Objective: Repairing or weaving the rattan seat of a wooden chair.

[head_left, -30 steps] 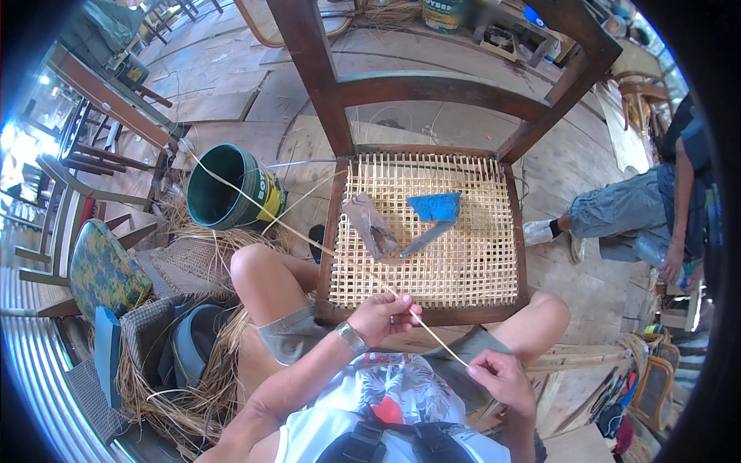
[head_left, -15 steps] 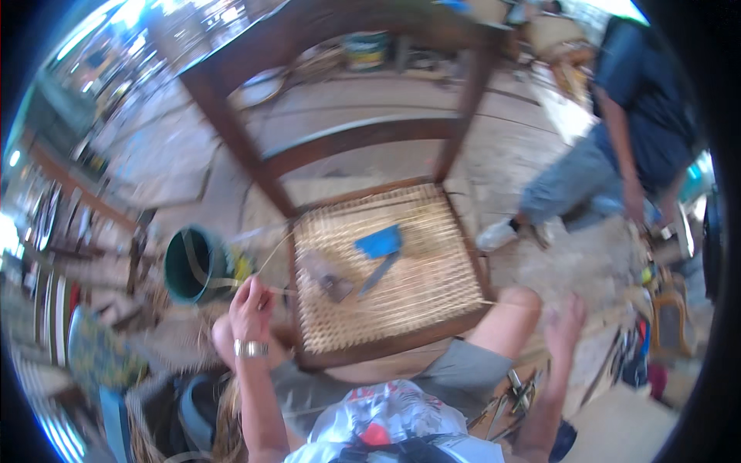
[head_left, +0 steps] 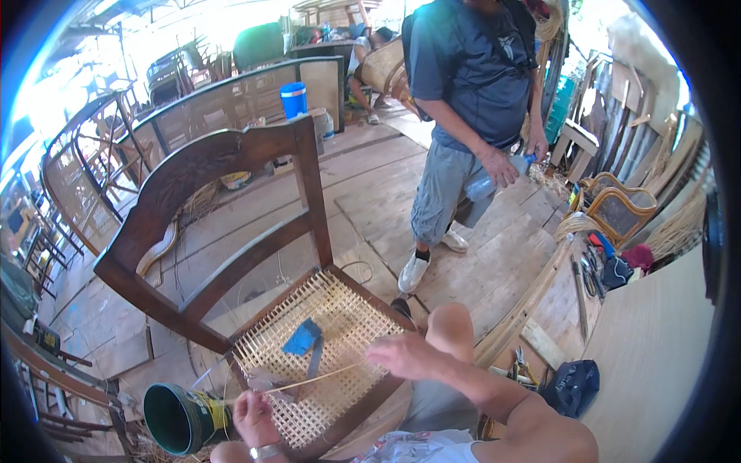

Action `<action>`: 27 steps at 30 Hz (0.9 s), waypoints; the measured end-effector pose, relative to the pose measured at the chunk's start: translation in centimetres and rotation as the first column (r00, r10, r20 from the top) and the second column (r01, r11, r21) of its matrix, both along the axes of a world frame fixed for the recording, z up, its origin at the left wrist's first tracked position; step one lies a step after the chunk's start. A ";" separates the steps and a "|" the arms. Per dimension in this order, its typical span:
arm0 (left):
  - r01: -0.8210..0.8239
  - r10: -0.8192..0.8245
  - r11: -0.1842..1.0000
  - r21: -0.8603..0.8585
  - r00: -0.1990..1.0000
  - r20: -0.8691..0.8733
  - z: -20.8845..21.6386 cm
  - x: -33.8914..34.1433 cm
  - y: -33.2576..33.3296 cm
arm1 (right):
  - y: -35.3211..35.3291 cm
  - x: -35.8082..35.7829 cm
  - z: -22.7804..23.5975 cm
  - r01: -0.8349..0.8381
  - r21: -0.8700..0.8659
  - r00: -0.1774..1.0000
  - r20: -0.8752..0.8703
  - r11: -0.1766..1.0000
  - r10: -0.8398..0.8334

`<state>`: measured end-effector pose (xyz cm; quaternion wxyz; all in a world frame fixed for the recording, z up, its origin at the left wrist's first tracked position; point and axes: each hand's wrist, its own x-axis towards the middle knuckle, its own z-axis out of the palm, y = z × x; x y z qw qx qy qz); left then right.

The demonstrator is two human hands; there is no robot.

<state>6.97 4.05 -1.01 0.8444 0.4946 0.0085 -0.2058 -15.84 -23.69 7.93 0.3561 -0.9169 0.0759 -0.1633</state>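
In the last half second the view has swung right: the dark brown wooden chair with a woven pale-cane seat (head_left: 247,266) now stands slanted, its back toward eleven o'clock from the seat, and the standing person in a dark shirt (head_left: 471,85) has shifted from two o'clock to one. The right hand (head_left: 405,355), earlier out past the knee, is over the seat's edge at three o'clock, blurred; whether it grips cannot be told. The left hand (head_left: 253,417), at seven, pinches the thin pale-yellow cane strand (head_left: 316,378), which slants across the seat toward the right fingers. The blue-wrapped tool with a grey blade (head_left: 301,337) still lies on the weave. For room, the grey-brown plank floor (head_left: 363,208) lies open toward one o'clock; the dark green round bucket (head_left: 194,417) crowds eight o'clock, and the bent bare knee (head_left: 450,332) flanks the seat between two and three.
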 end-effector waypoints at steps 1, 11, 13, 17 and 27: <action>-0.022 0.019 0.999 0.040 0.998 0.066 -1.1 1.1 2.0 | -1.2 -0.2 -0.1 0.081 -0.104 0.994 -0.069 0.991 -0.089; 0.786 -0.781 0.584 0.205 0.475 0.405 20.1 -9.2 -7.0 | 0.6 5.2 -4.2 -0.355 0.269 0.931 0.018 0.895 0.364; 0.874 -0.797 0.483 0.054 0.413 0.441 24.6 -11.5 -9.4 | 2.2 4.1 -1.3 -0.278 0.739 0.916 0.013 0.614 0.400; 0.933 -0.753 0.100 -0.344 0.298 0.587 27.2 -13.6 -11.3 | 4.0 3.2 -3.5 -0.302 0.684 0.927 0.048 0.664 0.371; 0.918 -0.741 -0.230 -0.322 0.049 0.670 28.5 -14.0 -14.8 | 4.9 2.9 -7.4 -0.223 0.517 0.974 0.075 0.827 0.216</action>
